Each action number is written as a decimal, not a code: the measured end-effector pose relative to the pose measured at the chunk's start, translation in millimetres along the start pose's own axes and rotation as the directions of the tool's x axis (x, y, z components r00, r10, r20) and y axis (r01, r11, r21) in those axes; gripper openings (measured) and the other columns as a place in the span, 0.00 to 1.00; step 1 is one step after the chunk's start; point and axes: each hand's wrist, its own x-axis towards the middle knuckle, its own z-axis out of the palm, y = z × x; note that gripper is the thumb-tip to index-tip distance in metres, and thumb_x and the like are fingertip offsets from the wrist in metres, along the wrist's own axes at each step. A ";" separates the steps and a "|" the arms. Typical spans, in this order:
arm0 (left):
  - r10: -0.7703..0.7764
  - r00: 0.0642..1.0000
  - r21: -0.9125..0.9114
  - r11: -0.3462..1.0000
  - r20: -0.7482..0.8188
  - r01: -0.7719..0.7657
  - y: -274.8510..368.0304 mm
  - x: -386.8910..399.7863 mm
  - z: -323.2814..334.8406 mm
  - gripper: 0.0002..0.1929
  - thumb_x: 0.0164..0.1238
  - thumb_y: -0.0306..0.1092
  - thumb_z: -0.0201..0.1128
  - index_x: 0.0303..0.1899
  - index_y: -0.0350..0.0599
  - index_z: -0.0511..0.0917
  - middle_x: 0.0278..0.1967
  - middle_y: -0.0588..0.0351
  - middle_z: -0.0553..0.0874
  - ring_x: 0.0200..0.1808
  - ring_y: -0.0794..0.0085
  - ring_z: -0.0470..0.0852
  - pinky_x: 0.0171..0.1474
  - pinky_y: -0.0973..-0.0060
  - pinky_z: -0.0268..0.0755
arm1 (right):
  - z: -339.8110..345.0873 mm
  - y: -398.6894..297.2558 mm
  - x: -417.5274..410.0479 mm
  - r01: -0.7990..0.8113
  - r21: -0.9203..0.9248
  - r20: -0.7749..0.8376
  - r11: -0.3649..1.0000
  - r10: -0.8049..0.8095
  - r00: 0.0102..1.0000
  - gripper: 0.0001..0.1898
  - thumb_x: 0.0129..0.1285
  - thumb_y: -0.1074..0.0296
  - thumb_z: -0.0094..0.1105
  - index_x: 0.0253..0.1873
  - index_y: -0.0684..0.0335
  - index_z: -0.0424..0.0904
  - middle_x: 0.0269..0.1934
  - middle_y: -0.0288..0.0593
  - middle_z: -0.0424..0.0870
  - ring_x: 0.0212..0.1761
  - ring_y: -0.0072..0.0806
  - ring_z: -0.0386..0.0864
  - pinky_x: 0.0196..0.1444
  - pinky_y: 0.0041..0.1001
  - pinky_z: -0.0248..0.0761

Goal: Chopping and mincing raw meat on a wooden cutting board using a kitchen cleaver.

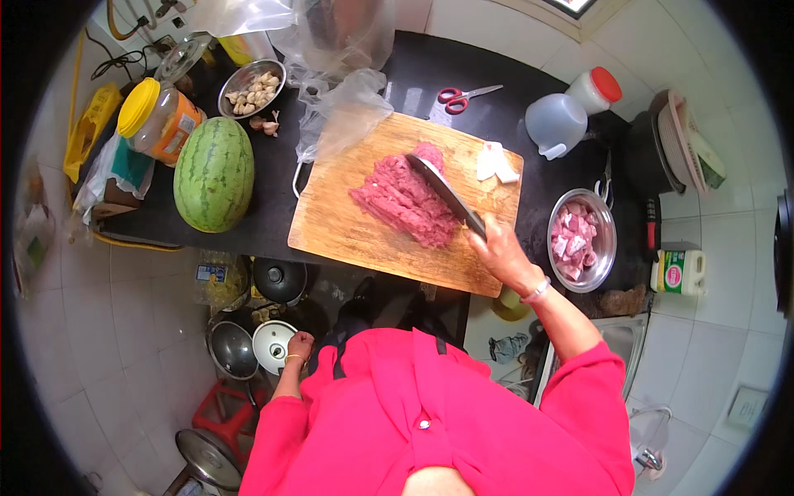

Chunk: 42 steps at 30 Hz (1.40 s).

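My right hand (501,253) grips the handle of a cleaver (439,186). Its dark blade lies across a flattened heap of minced red meat (397,189) on a wooden cutting board (332,232). White pieces (496,163), perhaps fat, sit at the board's right corner. Down at my left side, my left hand (300,345) hangs away from the counter, fingers curled in with nothing visible in them. Right of the board, a steel bowl (610,248) holds chunks of raw meat (572,239).
Red-handled scissors (459,99) lie behind the board, near a clear plastic bag (353,105). A watermelon (214,177), a yellow-lidded jar (164,121) and a bowl of garlic (254,93) stand left. At right are a plastic jug (555,121) and a red-lidded jar (592,90).
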 end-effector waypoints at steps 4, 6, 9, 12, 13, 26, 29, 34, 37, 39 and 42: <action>0.023 0.999 0.094 0.995 -0.025 -0.021 -19.3 2.0 -1.8 0.06 0.59 0.32 0.60 0.33 0.41 0.79 0.24 0.56 0.83 0.25 0.74 0.80 0.30 0.75 0.73 | -18.1 -3.6 1.4 0.004 0.052 0.008 0.999 -0.004 1.000 0.11 0.60 0.68 0.59 0.35 0.69 0.68 0.23 0.57 0.76 0.27 0.55 0.77 0.27 0.43 0.68; 0.005 0.999 0.038 0.999 -0.041 -0.003 -18.1 -1.3 -3.0 0.05 0.59 0.32 0.60 0.32 0.41 0.79 0.24 0.56 0.82 0.24 0.74 0.80 0.29 0.75 0.73 | -22.1 -21.1 5.5 0.018 0.144 -0.075 0.989 -0.008 0.997 0.11 0.61 0.68 0.59 0.36 0.69 0.68 0.24 0.58 0.76 0.27 0.55 0.77 0.27 0.43 0.67; -0.066 0.997 -0.063 0.996 0.027 0.068 4.3 -8.3 -2.7 0.04 0.59 0.31 0.60 0.31 0.42 0.79 0.23 0.57 0.81 0.22 0.74 0.79 0.26 0.75 0.72 | -10.1 -1.6 2.5 -0.033 0.236 -0.167 0.971 0.074 0.983 0.09 0.63 0.68 0.56 0.41 0.69 0.72 0.25 0.56 0.77 0.26 0.49 0.78 0.27 0.36 0.68; -0.065 0.998 -0.017 0.998 0.021 0.066 15.1 -5.0 -1.2 0.04 0.61 0.30 0.59 0.30 0.40 0.77 0.21 0.58 0.80 0.17 0.74 0.77 0.19 0.76 0.69 | -3.2 28.0 8.9 -0.026 0.059 0.026 0.998 0.024 0.999 0.10 0.63 0.67 0.56 0.41 0.69 0.73 0.26 0.58 0.77 0.27 0.49 0.79 0.29 0.37 0.69; -0.074 0.997 -0.020 0.997 0.013 0.074 11.5 -7.3 -2.8 0.04 0.61 0.30 0.59 0.30 0.40 0.77 0.21 0.58 0.80 0.17 0.74 0.77 0.19 0.76 0.69 | -16.1 12.0 11.3 -0.082 -0.037 0.069 0.996 0.084 0.994 0.11 0.63 0.66 0.56 0.41 0.70 0.74 0.27 0.57 0.78 0.27 0.48 0.79 0.29 0.35 0.69; -0.019 1.000 -0.041 0.999 0.016 0.020 4.8 -6.8 -5.5 0.05 0.60 0.31 0.59 0.30 0.41 0.76 0.20 0.57 0.80 0.16 0.74 0.76 0.17 0.76 0.67 | -17.7 -18.0 3.1 -0.037 0.192 -0.079 0.981 0.053 0.995 0.12 0.62 0.67 0.57 0.40 0.70 0.69 0.26 0.61 0.77 0.30 0.54 0.78 0.28 0.40 0.69; -0.055 0.997 -0.018 0.998 0.056 0.056 15.1 -4.8 -2.1 0.05 0.61 0.32 0.59 0.31 0.41 0.76 0.20 0.57 0.79 0.16 0.74 0.77 0.17 0.76 0.68 | -7.3 13.7 1.9 -0.114 0.062 -0.007 0.991 0.115 0.993 0.13 0.62 0.64 0.58 0.39 0.71 0.71 0.29 0.64 0.77 0.32 0.56 0.78 0.30 0.42 0.69; -0.091 0.995 -0.117 0.989 0.041 0.095 -2.6 6.1 -7.2 0.06 0.61 0.32 0.59 0.32 0.41 0.76 0.21 0.57 0.79 0.16 0.73 0.78 0.17 0.75 0.68 | -29.7 -13.6 3.5 -0.069 0.156 -0.042 0.985 0.076 0.996 0.13 0.61 0.66 0.58 0.40 0.72 0.70 0.28 0.64 0.77 0.33 0.58 0.77 0.30 0.42 0.70; -0.097 0.994 -0.103 0.989 0.057 0.102 7.9 7.4 -5.0 0.06 0.62 0.32 0.58 0.32 0.40 0.76 0.21 0.57 0.79 0.16 0.73 0.78 0.17 0.76 0.68 | -15.2 -6.8 3.4 -0.035 0.205 -0.184 0.978 0.074 0.980 0.13 0.62 0.65 0.58 0.40 0.71 0.70 0.27 0.64 0.77 0.32 0.58 0.77 0.30 0.43 0.70; -0.080 0.993 -0.054 0.995 0.085 0.084 19.2 9.8 -1.6 0.05 0.62 0.31 0.58 0.32 0.40 0.76 0.21 0.57 0.78 0.16 0.73 0.78 0.17 0.76 0.68 | -0.3 18.5 12.2 -0.066 -0.028 -0.049 0.997 0.064 0.997 0.14 0.62 0.64 0.58 0.40 0.71 0.70 0.26 0.63 0.76 0.32 0.58 0.77 0.31 0.44 0.70; -0.076 0.995 -0.098 0.992 0.059 0.081 12.8 6.3 -2.1 0.04 0.62 0.30 0.59 0.32 0.41 0.76 0.21 0.57 0.79 0.17 0.74 0.78 0.17 0.77 0.69 | -12.1 10.9 11.7 -0.039 0.060 -0.060 0.997 0.043 0.997 0.11 0.63 0.67 0.57 0.44 0.69 0.73 0.28 0.57 0.79 0.28 0.50 0.80 0.29 0.36 0.70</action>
